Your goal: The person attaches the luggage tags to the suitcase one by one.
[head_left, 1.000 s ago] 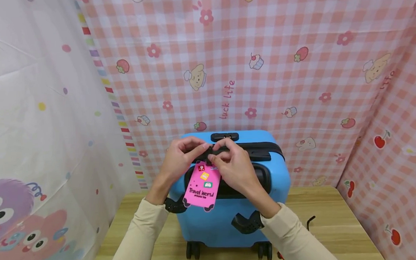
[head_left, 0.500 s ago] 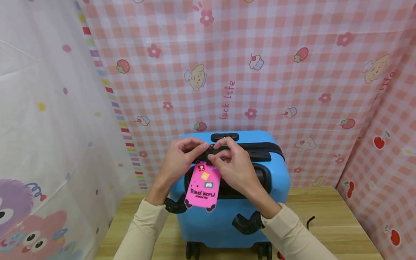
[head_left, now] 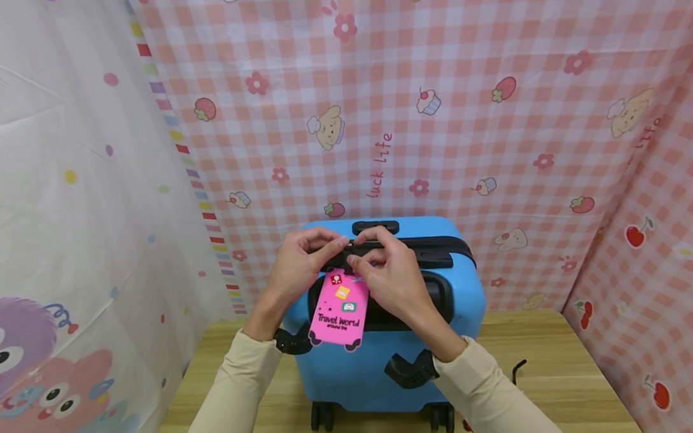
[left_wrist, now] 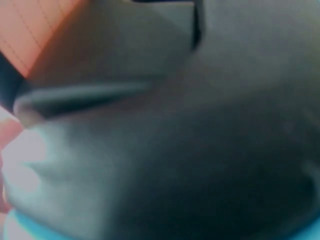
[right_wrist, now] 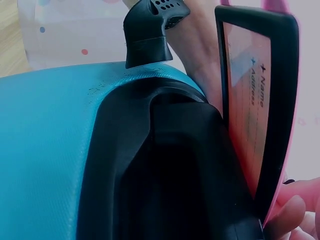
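A pink luggage tag (head_left: 338, 319) reading "Travel World" hangs in front of a blue suitcase (head_left: 380, 368). My left hand (head_left: 293, 263) pinches the tag's black strap between thumb and forefinger by the suitcase's carry handle (head_left: 434, 259). Close on its right, my right hand (head_left: 397, 272) pinches the strap just above the tag with curled fingers. The strap itself is mostly hidden behind fingertips. In the right wrist view the black-framed back of the tag (right_wrist: 281, 100) shows a name and address card. Blurred black plastic fills most of the left wrist view.
The suitcase stands on its wheels on a wooden table (head_left: 546, 369), a combination lock (head_left: 375, 227) on top. A thin black cord (head_left: 518, 367) lies to its right. Patterned curtains (head_left: 455, 60) close in the back and sides.
Both hands keep nearly the same grip and place. The tag swings very slightly to the right; the view shifts a little.
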`<state>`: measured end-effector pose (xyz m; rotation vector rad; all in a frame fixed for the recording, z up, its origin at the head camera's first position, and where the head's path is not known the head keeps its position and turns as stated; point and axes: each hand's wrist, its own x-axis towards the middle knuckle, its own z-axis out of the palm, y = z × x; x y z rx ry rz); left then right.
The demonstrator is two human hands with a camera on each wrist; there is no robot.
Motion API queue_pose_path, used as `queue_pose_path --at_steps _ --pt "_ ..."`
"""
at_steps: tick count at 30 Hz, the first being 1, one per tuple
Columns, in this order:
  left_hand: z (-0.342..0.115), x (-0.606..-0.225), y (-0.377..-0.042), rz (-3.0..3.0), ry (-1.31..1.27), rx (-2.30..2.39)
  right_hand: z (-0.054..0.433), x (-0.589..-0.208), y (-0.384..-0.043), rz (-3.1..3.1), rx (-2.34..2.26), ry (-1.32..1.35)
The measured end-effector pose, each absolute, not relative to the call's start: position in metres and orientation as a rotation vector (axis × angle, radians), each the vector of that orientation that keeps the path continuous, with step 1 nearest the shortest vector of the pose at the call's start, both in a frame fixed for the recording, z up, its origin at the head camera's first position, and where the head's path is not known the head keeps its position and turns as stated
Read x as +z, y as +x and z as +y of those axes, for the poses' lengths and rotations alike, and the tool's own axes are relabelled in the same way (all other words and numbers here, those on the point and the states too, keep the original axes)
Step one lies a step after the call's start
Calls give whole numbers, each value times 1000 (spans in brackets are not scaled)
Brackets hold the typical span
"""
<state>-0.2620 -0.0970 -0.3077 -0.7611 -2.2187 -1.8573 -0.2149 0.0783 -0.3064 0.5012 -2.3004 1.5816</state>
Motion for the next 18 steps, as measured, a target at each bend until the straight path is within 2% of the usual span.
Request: queue_pose_path --at_steps 18 --pt "-97 -307 -261 -2210 -756 -1870 76 -308 -216 -2157 1220 668"
